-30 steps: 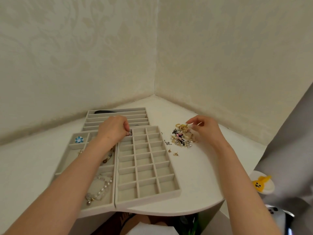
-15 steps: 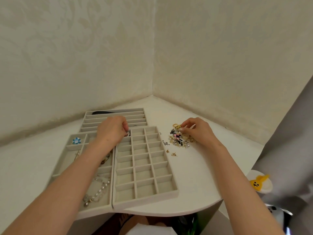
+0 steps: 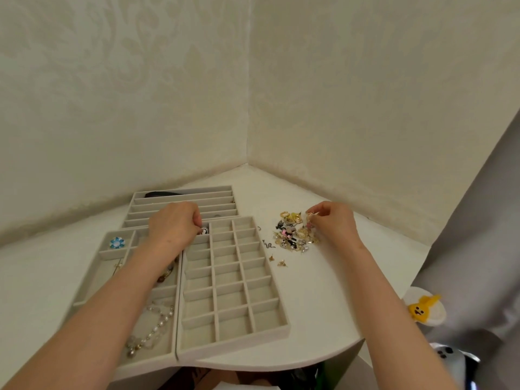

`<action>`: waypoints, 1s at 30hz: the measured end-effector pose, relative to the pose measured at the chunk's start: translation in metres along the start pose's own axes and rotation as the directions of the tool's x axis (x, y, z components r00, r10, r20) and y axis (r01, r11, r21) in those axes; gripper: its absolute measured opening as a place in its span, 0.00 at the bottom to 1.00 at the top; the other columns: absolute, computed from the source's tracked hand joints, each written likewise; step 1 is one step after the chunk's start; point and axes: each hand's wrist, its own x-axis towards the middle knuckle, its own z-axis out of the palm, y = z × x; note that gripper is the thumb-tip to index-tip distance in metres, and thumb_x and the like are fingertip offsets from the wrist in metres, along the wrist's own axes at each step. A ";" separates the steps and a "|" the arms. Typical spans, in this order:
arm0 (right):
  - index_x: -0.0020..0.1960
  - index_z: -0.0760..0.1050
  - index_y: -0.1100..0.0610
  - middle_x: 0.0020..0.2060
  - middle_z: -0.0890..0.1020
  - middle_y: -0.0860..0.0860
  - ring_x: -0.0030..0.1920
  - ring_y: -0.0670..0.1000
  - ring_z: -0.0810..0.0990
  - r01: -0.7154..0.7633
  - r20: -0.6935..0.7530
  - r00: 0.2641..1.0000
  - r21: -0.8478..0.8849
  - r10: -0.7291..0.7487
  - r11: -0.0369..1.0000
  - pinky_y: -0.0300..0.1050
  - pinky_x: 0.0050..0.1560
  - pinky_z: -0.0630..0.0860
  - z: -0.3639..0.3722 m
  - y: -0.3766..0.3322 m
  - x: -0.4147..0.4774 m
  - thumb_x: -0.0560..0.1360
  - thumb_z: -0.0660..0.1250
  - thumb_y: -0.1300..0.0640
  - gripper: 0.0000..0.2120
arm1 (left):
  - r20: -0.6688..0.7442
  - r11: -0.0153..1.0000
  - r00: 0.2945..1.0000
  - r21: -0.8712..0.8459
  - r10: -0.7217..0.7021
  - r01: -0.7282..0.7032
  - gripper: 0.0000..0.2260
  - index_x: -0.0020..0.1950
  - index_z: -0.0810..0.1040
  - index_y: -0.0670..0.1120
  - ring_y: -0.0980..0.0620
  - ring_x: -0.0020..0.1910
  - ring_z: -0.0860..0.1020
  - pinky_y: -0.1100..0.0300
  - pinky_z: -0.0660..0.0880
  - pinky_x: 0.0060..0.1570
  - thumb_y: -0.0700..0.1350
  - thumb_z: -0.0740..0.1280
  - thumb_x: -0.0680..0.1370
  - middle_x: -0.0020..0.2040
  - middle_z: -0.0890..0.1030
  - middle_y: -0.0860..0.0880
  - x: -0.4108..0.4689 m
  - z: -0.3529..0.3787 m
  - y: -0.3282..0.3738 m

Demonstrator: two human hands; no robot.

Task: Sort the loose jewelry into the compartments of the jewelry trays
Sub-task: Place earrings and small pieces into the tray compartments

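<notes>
Colour rundown: walls (image 3: pixel 112 80) are cream with a faint tone-on-tone damask leaf pattern. Table (image 3: pixel 323 305) is plain white. All three trays (image 3: pixel 233 280) are the same pale greige, no pattern. The flower (image 3: pixel 117 242) is bright blue and white. The necklace (image 3: pixel 152 330) is pearly white with gold and brownish bits. The pile (image 3: pixel 295 235) is mostly gold, with black, pink and clear sparkly pieces mixed in. The charm (image 3: pixel 309 222) pinched above it looks gold and pink. There's a black squiggle (image 3: pixel 268 245), a black strap (image 3: pixel 160 194), and a black-and-silver stud (image 3: pixel 204 231). Curtain (image 3: pixel 478 220) is grey, and the plush (image 3: pixel 422 306) is yellow on white.
</notes>
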 end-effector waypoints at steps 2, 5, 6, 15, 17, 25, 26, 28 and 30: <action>0.46 0.80 0.49 0.42 0.79 0.47 0.45 0.51 0.76 0.097 -0.036 0.994 -0.046 -0.099 0.994 0.45 0.43 0.72 0.002 -0.007 -0.003 0.70 0.63 0.65 0.13 | 0.003 1.000 1.000 -0.003 0.002 -0.002 0.06 0.41 0.75 0.52 0.48 0.49 0.77 0.55 0.73 0.46 0.41 0.66 0.74 0.46 0.81 0.50 -0.001 -0.001 0.001; 0.47 0.81 0.47 0.47 0.76 0.46 0.52 0.48 0.70 0.250 -0.011 0.967 -0.177 -0.255 0.952 0.46 0.56 0.67 0.011 -0.015 -0.002 0.72 0.65 0.59 0.10 | -0.061 1.000 0.998 -0.020 0.010 -0.011 0.06 0.43 0.77 0.50 0.48 0.47 0.77 0.54 0.74 0.45 0.39 0.63 0.74 0.45 0.81 0.50 -0.001 -0.001 0.002; 0.47 0.81 0.47 0.47 0.75 0.46 0.53 0.47 0.68 0.267 0.023 0.963 -0.238 -0.269 0.934 0.45 0.58 0.64 0.015 -0.016 -0.001 0.73 0.67 0.55 0.06 | -0.097 0.999 0.995 -0.034 0.014 -0.017 0.06 0.44 0.78 0.49 0.48 0.46 0.77 0.55 0.74 0.44 0.39 0.62 0.75 0.45 0.81 0.49 -0.001 0.000 0.002; 0.41 0.79 0.48 0.42 0.77 0.45 0.49 0.49 0.71 0.313 0.005 0.945 -0.298 -0.327 0.902 0.44 0.52 0.62 0.023 -0.024 -0.002 0.72 0.68 0.53 0.02 | -0.244 0.861 0.953 -0.429 0.181 -0.273 0.03 0.45 0.76 0.50 0.55 0.38 0.77 0.60 0.73 0.41 0.42 0.65 0.76 0.39 0.80 0.53 -0.008 0.005 0.029; 0.43 0.79 0.47 0.43 0.78 0.46 0.49 0.48 0.71 0.312 0.029 0.947 -0.309 -0.319 0.898 0.44 0.51 0.61 0.024 -0.027 -0.002 0.72 0.69 0.51 0.01 | -0.238 0.834 0.943 -0.449 0.234 -0.320 0.04 0.44 0.76 0.50 0.57 0.37 0.76 0.63 0.72 0.40 0.41 0.66 0.76 0.36 0.80 0.56 -0.010 0.008 0.034; 0.39 0.81 0.50 0.35 0.77 0.41 0.48 0.49 0.74 0.308 -0.010 0.948 -0.235 -0.320 0.922 0.47 0.54 0.66 0.026 -0.029 -0.005 0.73 0.70 0.56 0.05 | -0.213 0.775 0.935 -0.523 0.283 -0.354 0.03 0.47 0.78 0.48 0.61 0.39 0.76 0.75 0.68 0.38 0.41 0.67 0.75 0.40 0.80 0.53 -0.015 0.014 0.039; 0.37 0.80 0.49 0.34 0.78 0.41 0.47 0.49 0.74 0.315 -0.034 0.946 -0.134 -0.322 0.940 0.48 0.55 0.68 0.025 -0.033 -0.007 0.72 0.70 0.56 0.06 | -0.204 0.758 0.937 -0.551 0.283 -0.349 0.04 0.47 0.78 0.48 0.61 0.40 0.76 0.76 0.68 0.38 0.41 0.68 0.75 0.41 0.80 0.53 -0.016 0.014 0.041; 0.34 0.78 0.47 0.34 0.79 0.40 0.46 0.47 0.74 0.313 -0.028 0.949 -0.001 -0.313 0.950 0.48 0.54 0.69 0.026 -0.041 -0.013 0.71 0.71 0.56 0.09 | -0.184 0.719 0.942 -0.609 0.282 -0.334 0.05 0.49 0.78 0.46 0.62 0.40 0.76 0.75 0.68 0.39 0.40 0.69 0.74 0.42 0.80 0.53 -0.019 0.014 0.045; 0.32 0.77 0.46 0.35 0.79 0.40 0.44 0.44 0.74 0.292 0.022 0.956 0.051 -0.293 0.955 0.45 0.52 0.68 0.028 -0.045 -0.017 0.71 0.72 0.56 0.10 | -0.173 0.689 0.943 -0.647 0.285 -0.327 0.06 0.50 0.78 0.46 0.61 0.41 0.76 0.73 0.70 0.40 0.40 0.69 0.74 0.43 0.80 0.52 -0.020 0.014 0.047</action>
